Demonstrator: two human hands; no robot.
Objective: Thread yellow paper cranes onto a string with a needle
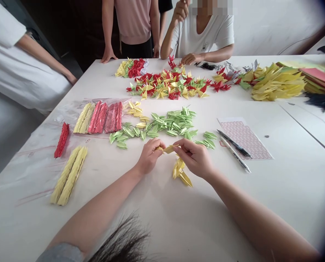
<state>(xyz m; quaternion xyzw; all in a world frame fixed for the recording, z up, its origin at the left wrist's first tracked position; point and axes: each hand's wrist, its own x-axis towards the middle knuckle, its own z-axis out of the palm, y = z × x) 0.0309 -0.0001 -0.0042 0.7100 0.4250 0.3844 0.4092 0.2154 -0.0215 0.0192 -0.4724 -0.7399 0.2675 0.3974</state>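
Both hands meet over the middle of the white table [157, 211]. My left hand [149, 155] is closed on the left end of a small yellow folded paper piece [169, 149]. Thumb and fingers of my right hand [194, 156] pinch its right end. Just below my right hand lie several yellow folded pieces [183, 173]. Beyond the hands spreads a pile of green folded pieces [170, 122], with a few yellow ones [135, 109] at its upper left.
Red and yellow pleated strips [102, 117] lie on plastic at left, near loose yellow strips [69, 176]. Pens [235, 143] rest by a label sheet [244, 134] at right. Paper cranes [176, 84] line the back. Several people are around the table.
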